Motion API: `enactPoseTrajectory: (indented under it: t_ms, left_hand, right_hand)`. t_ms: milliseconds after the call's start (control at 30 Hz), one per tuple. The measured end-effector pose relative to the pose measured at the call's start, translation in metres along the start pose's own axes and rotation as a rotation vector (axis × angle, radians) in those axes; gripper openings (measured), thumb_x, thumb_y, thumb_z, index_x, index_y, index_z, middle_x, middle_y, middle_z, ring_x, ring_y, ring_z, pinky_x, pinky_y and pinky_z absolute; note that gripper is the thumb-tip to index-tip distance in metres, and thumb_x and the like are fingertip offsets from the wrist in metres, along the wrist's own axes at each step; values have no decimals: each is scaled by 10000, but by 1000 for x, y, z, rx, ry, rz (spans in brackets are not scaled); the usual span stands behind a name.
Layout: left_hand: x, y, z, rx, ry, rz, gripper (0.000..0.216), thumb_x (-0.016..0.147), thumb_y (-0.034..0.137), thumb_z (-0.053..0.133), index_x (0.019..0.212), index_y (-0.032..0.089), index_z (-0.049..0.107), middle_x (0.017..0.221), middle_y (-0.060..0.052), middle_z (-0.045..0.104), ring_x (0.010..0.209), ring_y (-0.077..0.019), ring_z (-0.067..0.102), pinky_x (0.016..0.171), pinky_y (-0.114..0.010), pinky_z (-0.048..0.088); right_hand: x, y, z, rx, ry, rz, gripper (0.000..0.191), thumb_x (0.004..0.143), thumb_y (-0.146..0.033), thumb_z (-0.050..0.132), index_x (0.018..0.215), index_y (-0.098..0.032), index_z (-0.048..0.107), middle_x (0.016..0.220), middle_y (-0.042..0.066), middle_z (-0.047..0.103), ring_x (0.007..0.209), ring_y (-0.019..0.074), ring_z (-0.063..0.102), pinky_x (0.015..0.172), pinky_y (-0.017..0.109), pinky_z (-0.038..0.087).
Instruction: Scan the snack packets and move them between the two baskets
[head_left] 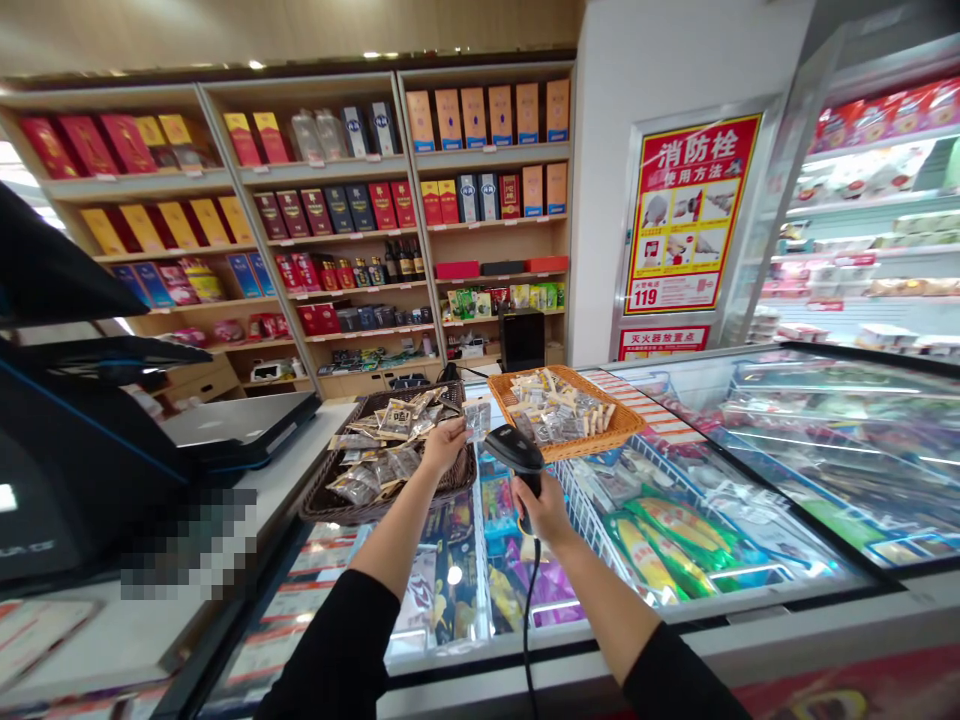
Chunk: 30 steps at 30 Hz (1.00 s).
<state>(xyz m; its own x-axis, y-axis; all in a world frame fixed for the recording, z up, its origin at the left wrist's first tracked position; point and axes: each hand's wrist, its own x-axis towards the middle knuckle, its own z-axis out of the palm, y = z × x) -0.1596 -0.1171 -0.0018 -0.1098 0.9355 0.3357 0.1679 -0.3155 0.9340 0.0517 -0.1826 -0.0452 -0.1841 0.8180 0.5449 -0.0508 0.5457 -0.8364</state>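
My left hand (pixel 444 443) pinches a small clear snack packet (pixel 477 418) and holds it up above the dark wicker basket (pixel 339 504). My right hand (pixel 541 510) is wrapped round the grip of a black barcode scanner (pixel 513 450). The scanner's head points at the packet from just to its right. Its cable hangs down past my right forearm. Both hands hover over the glass lid of a chest freezer (pixel 675 540).
An orange wicker basket (pixel 624 432) of small packets stands behind the scanner. A black till screen (pixel 82 440) stands at the left on a white counter (pixel 292 470). Shelves of boxed goods (pixel 337 210) line the back wall. An open chiller (pixel 870 200) stands at the right.
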Motion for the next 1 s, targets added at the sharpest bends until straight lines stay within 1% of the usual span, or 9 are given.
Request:
enactPoseTrajectory:
  t_ms: [133,300,400,500,667,733,833,900,1000]
  left_hand:
    - [1,-1,-2,71,-41,81,514,618,453,728,1021,137,692,1071,-85,700,1059,-275,614,962,-404,451]
    - [-2,2,-1,132,-10,61,487,633,445,729,1011,139,696,944,-83,730,991,-264,640,889,-385,494]
    - [-3,5,-1,141,65,43,469,653,408,721,1028,128,687,889,-78,732,938,-245,652,843,-363,510]
    - [4,10,3,208,130,63,404,683,341,691,1023,122,691,916,-79,721,896,-229,659,800,-327,514]
    - [29,22,53,346,39,29,399,728,264,648,1105,136,667,905,-78,714,763,-194,665,692,-276,507]
    - [37,24,84,426,-7,-24,418,735,218,645,1147,151,646,891,-73,717,738,-183,660,700,-276,502]
    - [40,23,118,672,-93,5,432,674,92,666,1098,177,669,965,-75,711,903,-207,644,838,-292,470]
    - [38,25,123,824,-127,90,421,653,73,670,1059,187,682,1054,-82,684,1039,-226,598,929,-302,423]
    - [33,33,97,938,-37,138,349,719,120,613,1055,193,673,1101,-96,636,1070,-231,574,938,-314,418]
  right_hand:
    - [0,1,-1,-11,16,-10,370,879,-446,480,594,-211,491,420,-34,474,386,123,466,473,247,392]
    - [-1,3,0,63,35,15,362,852,-456,527,589,-208,503,421,-32,486,386,120,469,459,248,399]
    - [3,7,1,252,133,83,344,813,-498,568,638,-207,510,422,-47,483,354,111,449,401,238,379]
    - [12,11,-2,454,328,123,343,787,-519,589,681,-209,487,453,-58,488,331,101,431,352,229,356]
    - [29,16,-16,640,745,130,348,731,-502,643,793,-221,449,550,-77,521,336,89,437,324,216,352]
    - [32,18,-21,642,815,140,366,720,-513,643,789,-222,431,542,-82,512,334,86,435,323,213,351]
    - [33,21,-24,621,859,161,374,728,-527,627,773,-223,414,533,-83,502,326,83,428,318,209,344]
    - [32,21,-23,603,857,165,365,742,-525,617,765,-223,414,537,-79,500,331,83,429,319,209,347]
    - [28,19,-16,585,775,153,344,770,-507,609,740,-219,422,534,-71,496,347,87,439,337,212,365]
